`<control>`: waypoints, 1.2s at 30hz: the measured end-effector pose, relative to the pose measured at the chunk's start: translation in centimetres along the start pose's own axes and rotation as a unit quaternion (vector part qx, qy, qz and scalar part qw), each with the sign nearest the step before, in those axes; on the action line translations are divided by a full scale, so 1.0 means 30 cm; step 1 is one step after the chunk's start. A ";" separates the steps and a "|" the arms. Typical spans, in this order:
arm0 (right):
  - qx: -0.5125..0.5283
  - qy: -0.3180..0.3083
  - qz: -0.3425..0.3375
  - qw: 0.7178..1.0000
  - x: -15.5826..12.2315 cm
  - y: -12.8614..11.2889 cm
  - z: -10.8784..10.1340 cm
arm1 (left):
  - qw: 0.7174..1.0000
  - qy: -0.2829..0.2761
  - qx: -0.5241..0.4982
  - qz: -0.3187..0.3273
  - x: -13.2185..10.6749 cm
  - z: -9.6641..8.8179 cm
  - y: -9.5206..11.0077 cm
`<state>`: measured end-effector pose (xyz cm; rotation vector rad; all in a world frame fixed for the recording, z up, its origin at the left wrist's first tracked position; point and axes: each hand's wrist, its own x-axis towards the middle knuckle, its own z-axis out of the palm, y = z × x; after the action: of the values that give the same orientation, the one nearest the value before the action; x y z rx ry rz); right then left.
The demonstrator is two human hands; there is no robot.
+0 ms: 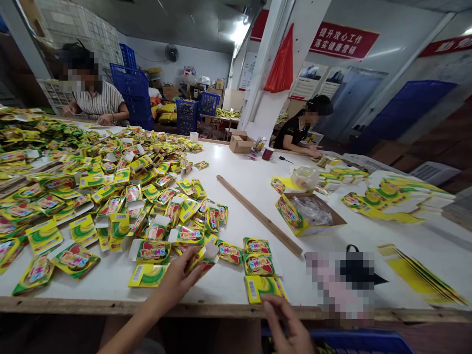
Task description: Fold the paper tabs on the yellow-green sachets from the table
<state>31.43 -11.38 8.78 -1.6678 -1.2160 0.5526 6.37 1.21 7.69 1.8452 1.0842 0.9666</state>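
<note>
My left hand [176, 281] grips a small yellow-green candy box [207, 260] between thumb and fingers, at the front of the loose pile. White end flaps stick out on that box. My right hand [286, 324] is at the table's front edge with thumb and forefinger apart, close against a yellow box [266, 289] with a barcode. Whether the fingertips touch it I cannot tell. Behind that box, two more boxes, one of them a printed candy box [258, 264], lie in a short column. Left of my left hand lies another box [147, 275] with its barcode showing.
A large heap of boxes [110, 182] covers the table's left side. A wooden strip [258, 214] lies across the middle. Right of it are an open carton [324, 216] with plastic inside and flat stacked cartons [424, 275]. Two people sit across the table. A blue crate [361, 339] is below the edge.
</note>
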 end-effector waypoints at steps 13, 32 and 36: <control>0.142 -0.150 -0.106 0.973 0.086 -0.091 0.392 | 0.980 0.070 -0.176 -0.067 -0.129 0.048 -0.022; 0.136 -0.110 -0.147 0.973 0.079 -0.146 0.429 | 0.987 0.087 -0.134 -0.034 -0.110 -0.014 0.003; 0.117 -0.100 -0.125 0.980 0.093 -0.157 0.443 | 0.984 0.116 -0.115 -0.066 -0.094 -0.006 0.013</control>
<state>19.84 -2.93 7.66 -1.2638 -1.4225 0.6895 5.36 -1.45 7.49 1.4828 1.1622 1.1951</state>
